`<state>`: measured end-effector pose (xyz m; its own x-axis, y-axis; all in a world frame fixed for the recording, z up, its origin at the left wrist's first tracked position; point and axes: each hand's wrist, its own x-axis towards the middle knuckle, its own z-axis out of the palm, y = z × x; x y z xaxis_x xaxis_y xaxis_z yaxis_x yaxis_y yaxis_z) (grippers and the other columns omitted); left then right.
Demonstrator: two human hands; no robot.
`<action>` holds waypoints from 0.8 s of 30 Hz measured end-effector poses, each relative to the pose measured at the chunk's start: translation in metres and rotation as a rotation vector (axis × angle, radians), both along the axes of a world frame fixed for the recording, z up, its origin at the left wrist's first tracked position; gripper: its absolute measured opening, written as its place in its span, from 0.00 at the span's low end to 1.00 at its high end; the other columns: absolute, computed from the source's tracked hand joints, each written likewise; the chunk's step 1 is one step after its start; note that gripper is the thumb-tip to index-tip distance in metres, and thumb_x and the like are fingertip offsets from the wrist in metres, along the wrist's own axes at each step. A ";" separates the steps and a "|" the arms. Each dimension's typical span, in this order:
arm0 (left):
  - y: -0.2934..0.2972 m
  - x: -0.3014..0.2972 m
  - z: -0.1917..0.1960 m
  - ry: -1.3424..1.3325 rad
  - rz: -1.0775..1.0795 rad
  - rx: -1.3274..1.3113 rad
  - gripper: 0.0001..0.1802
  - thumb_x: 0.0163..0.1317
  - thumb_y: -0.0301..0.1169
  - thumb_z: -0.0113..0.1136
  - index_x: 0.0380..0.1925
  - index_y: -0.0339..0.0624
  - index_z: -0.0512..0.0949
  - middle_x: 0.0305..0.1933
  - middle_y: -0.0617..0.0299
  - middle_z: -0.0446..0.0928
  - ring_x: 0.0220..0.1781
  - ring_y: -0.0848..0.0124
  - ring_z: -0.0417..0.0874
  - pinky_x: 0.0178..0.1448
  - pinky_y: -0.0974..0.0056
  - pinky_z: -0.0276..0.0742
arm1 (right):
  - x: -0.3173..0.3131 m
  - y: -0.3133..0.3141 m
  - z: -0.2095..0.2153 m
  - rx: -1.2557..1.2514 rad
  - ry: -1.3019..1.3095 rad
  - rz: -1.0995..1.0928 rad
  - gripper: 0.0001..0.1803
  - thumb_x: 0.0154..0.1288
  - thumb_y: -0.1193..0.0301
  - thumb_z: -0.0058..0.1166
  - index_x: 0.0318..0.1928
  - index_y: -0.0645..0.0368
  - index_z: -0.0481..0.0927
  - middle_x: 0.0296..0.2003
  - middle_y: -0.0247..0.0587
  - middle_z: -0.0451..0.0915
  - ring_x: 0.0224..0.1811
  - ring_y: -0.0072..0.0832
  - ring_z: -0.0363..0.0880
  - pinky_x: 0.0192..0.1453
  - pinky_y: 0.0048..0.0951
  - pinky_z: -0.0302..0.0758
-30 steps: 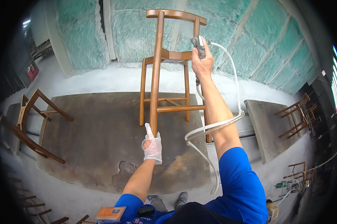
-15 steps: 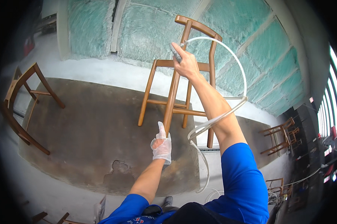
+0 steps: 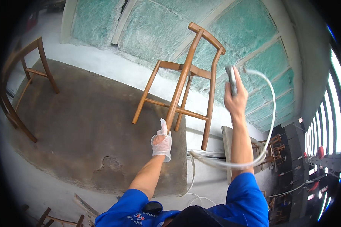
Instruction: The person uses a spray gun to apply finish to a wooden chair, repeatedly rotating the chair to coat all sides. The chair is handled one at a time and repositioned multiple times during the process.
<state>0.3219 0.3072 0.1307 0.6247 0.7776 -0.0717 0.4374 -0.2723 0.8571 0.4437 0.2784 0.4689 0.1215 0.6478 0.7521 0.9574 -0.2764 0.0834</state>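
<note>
A brown wooden chair frame (image 3: 180, 85) without a seat hangs tilted in front of me, its curved top rail at the far end. My left hand (image 3: 161, 145), in a thin translucent glove, is closed round the lower end of one long leg. Off to the right of the chair and apart from it, my right hand (image 3: 235, 96) is bare and wrapped round a grey spray gun (image 3: 231, 80). A white hose (image 3: 273, 113) loops from near the gun down past my right forearm. The palm and fingers hide part of the gun.
A brown board (image 3: 76, 125) with a chipped patch lies below the chair. Another chair frame (image 3: 45, 68) stands at the left. Green filter panels (image 3: 151, 34) line the far wall. More chair frames (image 3: 278, 145) are at the right, and wooden legs (image 3: 45, 215) show at lower left.
My right hand has moved right and nearer with the spray gun, away from the chair, and the hose has swung right. The chair has turned slightly in my left hand.
</note>
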 end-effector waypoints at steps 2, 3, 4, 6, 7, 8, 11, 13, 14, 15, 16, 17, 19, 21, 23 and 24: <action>-0.001 0.000 -0.001 -0.029 0.034 0.036 0.45 0.72 0.41 0.64 0.84 0.58 0.52 0.47 0.45 0.87 0.46 0.45 0.90 0.56 0.42 0.82 | -0.018 -0.061 -0.011 -0.011 0.142 -0.122 0.33 0.70 0.78 0.58 0.75 0.59 0.73 0.65 0.57 0.83 0.67 0.54 0.83 0.70 0.41 0.77; -0.002 0.000 -0.002 -0.025 0.040 0.053 0.45 0.72 0.41 0.64 0.84 0.57 0.52 0.46 0.45 0.87 0.45 0.45 0.90 0.55 0.42 0.83 | -0.028 -0.092 -0.018 -0.024 0.190 -0.166 0.33 0.70 0.79 0.58 0.76 0.60 0.73 0.64 0.57 0.83 0.67 0.51 0.83 0.70 0.40 0.77; -0.004 -0.001 -0.005 -0.015 0.055 0.089 0.45 0.71 0.41 0.64 0.84 0.56 0.53 0.45 0.44 0.87 0.44 0.44 0.90 0.54 0.43 0.83 | -0.038 -0.121 -0.024 -0.021 0.282 -0.221 0.33 0.70 0.80 0.58 0.76 0.61 0.73 0.64 0.56 0.84 0.67 0.48 0.84 0.71 0.39 0.76; -0.010 -0.001 -0.012 -0.004 0.101 0.179 0.43 0.72 0.42 0.64 0.82 0.55 0.56 0.40 0.45 0.87 0.38 0.45 0.89 0.49 0.45 0.84 | -0.053 -0.173 -0.036 -0.024 0.308 -0.221 0.33 0.72 0.80 0.58 0.76 0.61 0.72 0.59 0.51 0.86 0.56 0.36 0.87 0.63 0.35 0.79; -0.012 -0.001 -0.017 -0.031 0.118 0.226 0.42 0.72 0.42 0.65 0.82 0.53 0.57 0.39 0.45 0.87 0.38 0.45 0.89 0.48 0.44 0.84 | -0.064 -0.199 -0.041 0.041 0.584 -0.341 0.33 0.73 0.79 0.58 0.77 0.60 0.71 0.57 0.48 0.86 0.51 0.30 0.86 0.59 0.31 0.80; -0.015 -0.003 -0.023 -0.018 0.127 0.227 0.41 0.72 0.43 0.65 0.81 0.51 0.60 0.39 0.44 0.87 0.37 0.44 0.89 0.48 0.44 0.84 | -0.075 -0.222 -0.044 0.102 0.804 -0.467 0.34 0.75 0.77 0.59 0.79 0.59 0.69 0.52 0.43 0.85 0.44 0.24 0.82 0.49 0.26 0.80; -0.032 -0.019 -0.051 -0.015 0.171 0.309 0.40 0.71 0.44 0.66 0.79 0.49 0.63 0.38 0.43 0.86 0.36 0.44 0.89 0.48 0.44 0.83 | -0.116 -0.293 -0.057 0.179 1.059 -0.524 0.38 0.77 0.73 0.60 0.82 0.55 0.62 0.44 0.37 0.83 0.36 0.20 0.79 0.30 0.21 0.77; -0.043 -0.032 -0.070 -0.035 0.216 0.367 0.39 0.71 0.46 0.67 0.77 0.48 0.66 0.36 0.44 0.86 0.36 0.44 0.88 0.49 0.45 0.83 | -0.136 -0.332 -0.066 0.233 1.164 -0.492 0.42 0.77 0.64 0.62 0.84 0.52 0.56 0.39 0.37 0.80 0.38 0.22 0.81 0.19 0.19 0.68; -0.048 -0.040 -0.079 -0.072 0.237 0.388 0.38 0.71 0.47 0.67 0.76 0.48 0.68 0.35 0.45 0.86 0.36 0.45 0.88 0.50 0.45 0.82 | -0.147 -0.351 -0.071 0.247 1.241 -0.509 0.42 0.77 0.64 0.62 0.84 0.52 0.56 0.40 0.37 0.80 0.38 0.23 0.81 0.19 0.19 0.68; -0.052 -0.048 -0.088 -0.048 0.241 0.371 0.38 0.71 0.46 0.67 0.76 0.48 0.69 0.36 0.45 0.86 0.36 0.45 0.88 0.51 0.45 0.81 | -0.155 -0.368 -0.077 0.269 1.315 -0.507 0.42 0.77 0.63 0.61 0.84 0.52 0.56 0.40 0.37 0.80 0.39 0.24 0.81 0.19 0.19 0.67; -0.055 -0.057 -0.096 -0.032 0.244 0.340 0.37 0.71 0.46 0.68 0.76 0.48 0.69 0.36 0.46 0.86 0.37 0.45 0.88 0.51 0.45 0.81 | -0.163 -0.383 -0.081 0.290 1.381 -0.463 0.41 0.77 0.63 0.61 0.84 0.52 0.57 0.41 0.38 0.80 0.40 0.25 0.81 0.19 0.19 0.67; -0.058 -0.067 -0.103 -0.016 0.249 0.294 0.36 0.71 0.47 0.67 0.75 0.47 0.70 0.41 0.45 0.87 0.40 0.45 0.89 0.54 0.45 0.81 | -0.169 -0.398 -0.084 0.299 1.480 -0.481 0.43 0.76 0.61 0.63 0.83 0.53 0.57 0.44 0.41 0.82 0.46 0.30 0.84 0.19 0.22 0.73; -0.070 -0.082 -0.118 -0.091 0.287 0.146 0.35 0.71 0.48 0.68 0.73 0.46 0.73 0.56 0.43 0.87 0.54 0.44 0.89 0.64 0.48 0.81 | -0.178 -0.430 -0.094 0.321 1.604 -0.430 0.45 0.74 0.58 0.66 0.82 0.54 0.57 0.47 0.44 0.83 0.51 0.35 0.86 0.20 0.25 0.79; -0.079 -0.095 -0.139 -0.050 0.300 -0.118 0.34 0.72 0.46 0.69 0.72 0.42 0.73 0.64 0.46 0.84 0.65 0.51 0.86 0.70 0.52 0.78 | -0.185 -0.462 -0.102 0.289 1.690 -0.386 0.49 0.71 0.53 0.69 0.82 0.55 0.56 0.54 0.51 0.84 0.61 0.45 0.85 0.25 0.31 0.88; -0.087 -0.107 -0.168 0.013 0.334 -0.154 0.34 0.72 0.46 0.70 0.70 0.39 0.74 0.63 0.49 0.84 0.65 0.55 0.85 0.70 0.54 0.77 | -0.202 -0.496 -0.111 0.339 1.804 -0.401 0.52 0.70 0.53 0.70 0.83 0.54 0.54 0.54 0.54 0.84 0.58 0.46 0.86 0.25 0.31 0.86; -0.090 -0.112 -0.184 -0.027 0.357 -0.183 0.33 0.71 0.46 0.70 0.69 0.38 0.75 0.62 0.50 0.85 0.64 0.57 0.85 0.69 0.55 0.77 | -0.208 -0.512 -0.115 0.361 1.849 -0.390 0.53 0.70 0.54 0.71 0.84 0.54 0.53 0.53 0.54 0.84 0.56 0.45 0.87 0.25 0.31 0.84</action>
<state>0.2102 0.2176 -0.0529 0.3207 0.9221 -0.2163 0.4540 0.0508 0.8896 0.2356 -0.2331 0.3544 0.8837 0.2584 -0.3903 -0.3345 -0.2345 -0.9127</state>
